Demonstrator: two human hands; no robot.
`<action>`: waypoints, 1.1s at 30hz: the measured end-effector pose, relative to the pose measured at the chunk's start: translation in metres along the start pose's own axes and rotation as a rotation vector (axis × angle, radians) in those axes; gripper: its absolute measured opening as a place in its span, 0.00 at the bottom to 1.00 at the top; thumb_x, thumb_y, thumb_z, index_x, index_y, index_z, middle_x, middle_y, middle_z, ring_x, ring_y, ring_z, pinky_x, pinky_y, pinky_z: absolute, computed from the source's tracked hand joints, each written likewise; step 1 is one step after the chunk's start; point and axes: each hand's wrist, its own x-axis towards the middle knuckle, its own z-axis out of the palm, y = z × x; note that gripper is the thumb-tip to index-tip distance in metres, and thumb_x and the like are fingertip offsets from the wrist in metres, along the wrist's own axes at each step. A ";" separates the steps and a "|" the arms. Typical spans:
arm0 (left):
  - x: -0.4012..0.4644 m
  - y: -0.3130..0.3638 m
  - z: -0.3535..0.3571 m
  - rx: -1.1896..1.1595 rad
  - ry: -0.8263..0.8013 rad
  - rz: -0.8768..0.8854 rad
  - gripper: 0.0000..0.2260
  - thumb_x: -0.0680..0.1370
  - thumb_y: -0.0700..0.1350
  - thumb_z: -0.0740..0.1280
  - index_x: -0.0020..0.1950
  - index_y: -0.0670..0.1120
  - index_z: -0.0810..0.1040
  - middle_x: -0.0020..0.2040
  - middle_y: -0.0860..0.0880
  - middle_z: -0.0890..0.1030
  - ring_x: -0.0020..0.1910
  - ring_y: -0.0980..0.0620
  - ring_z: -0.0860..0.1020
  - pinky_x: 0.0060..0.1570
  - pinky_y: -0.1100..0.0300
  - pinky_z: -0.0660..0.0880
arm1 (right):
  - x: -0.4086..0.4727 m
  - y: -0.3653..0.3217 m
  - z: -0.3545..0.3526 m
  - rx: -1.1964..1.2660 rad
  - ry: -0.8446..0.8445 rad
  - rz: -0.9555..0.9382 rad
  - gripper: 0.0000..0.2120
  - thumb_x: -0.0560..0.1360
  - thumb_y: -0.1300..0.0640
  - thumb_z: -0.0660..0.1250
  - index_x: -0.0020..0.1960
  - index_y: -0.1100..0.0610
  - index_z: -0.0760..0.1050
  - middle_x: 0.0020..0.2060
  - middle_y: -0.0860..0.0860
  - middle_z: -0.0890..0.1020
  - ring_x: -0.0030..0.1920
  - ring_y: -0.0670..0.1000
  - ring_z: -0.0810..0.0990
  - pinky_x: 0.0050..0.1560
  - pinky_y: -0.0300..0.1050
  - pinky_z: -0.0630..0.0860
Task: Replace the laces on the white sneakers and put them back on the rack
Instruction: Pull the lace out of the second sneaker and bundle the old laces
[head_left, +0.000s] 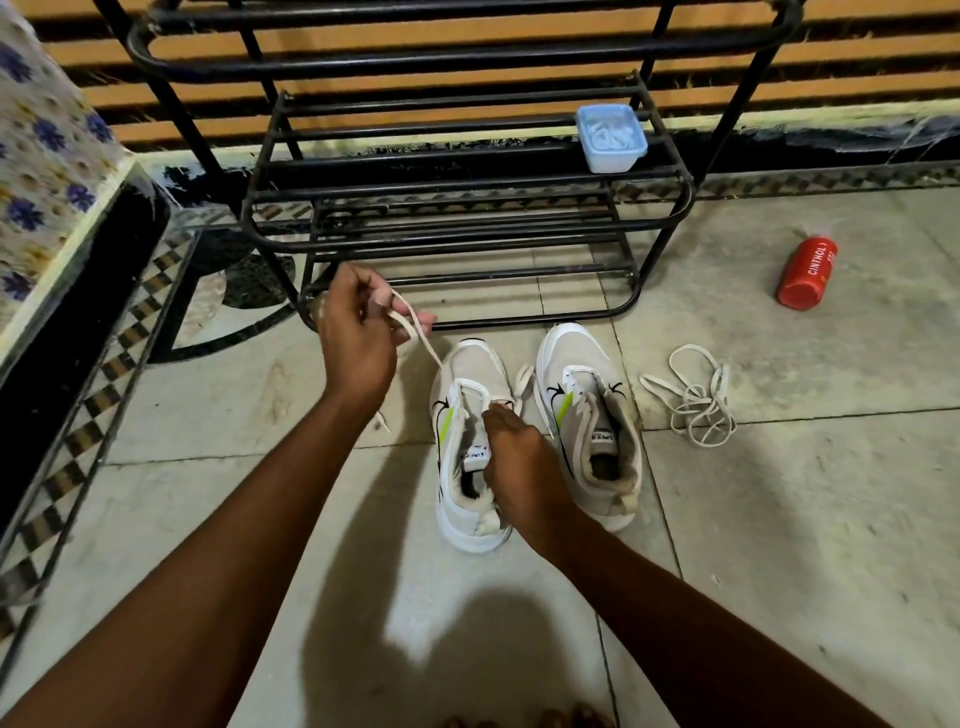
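Two forearms are reaching from the near edge toward a pair of white sneakers on the tiled floor. At the left sneaker (470, 447) the right hand (519, 457) is resting on the throat, its fingers curled down at the right row of eyelets; it seems to be steadying the shoe, but whether it is pinching a lace end there I cannot tell. Up and to the left, the left hand (358, 332) is pinching a white lace (423, 338) and drawing it up and away from the shoe, probably to pull the length through the first eyelets. Just beside this shoe, on the right, the right sneaker (589, 421) is standing with only the farthest eyelets laced and its tongue open, so the lacing looks hardly begun. Further right, a loose lace (693, 400) is lying in a tangle on the floor, perhaps waiting or already removed. Beyond the toes, the black rack (467, 208) is waiting for the shoes; on its upper shelf a blue tub (610, 137) is sitting. Far right, a red bottle (808, 273) is lying on its side.
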 end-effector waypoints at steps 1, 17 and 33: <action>-0.004 -0.004 0.002 -0.032 -0.036 -0.032 0.06 0.87 0.37 0.55 0.52 0.44 0.68 0.46 0.43 0.82 0.35 0.47 0.83 0.35 0.54 0.79 | 0.000 0.001 0.000 0.023 0.005 0.002 0.21 0.66 0.72 0.64 0.59 0.64 0.78 0.62 0.59 0.81 0.56 0.62 0.83 0.52 0.52 0.80; 0.005 -0.036 -0.044 0.853 -0.286 0.383 0.11 0.79 0.42 0.66 0.39 0.42 0.81 0.43 0.45 0.71 0.44 0.45 0.72 0.41 0.55 0.70 | -0.004 -0.012 -0.010 -0.127 0.005 0.162 0.10 0.69 0.71 0.66 0.49 0.64 0.76 0.42 0.62 0.83 0.42 0.64 0.83 0.40 0.52 0.78; -0.032 -0.047 0.006 0.462 -0.318 -0.228 0.16 0.85 0.55 0.60 0.55 0.45 0.58 0.41 0.51 0.72 0.41 0.44 0.74 0.44 0.51 0.70 | -0.003 -0.012 0.001 -0.166 -0.036 0.177 0.13 0.68 0.72 0.65 0.52 0.65 0.75 0.47 0.62 0.81 0.45 0.64 0.82 0.42 0.50 0.79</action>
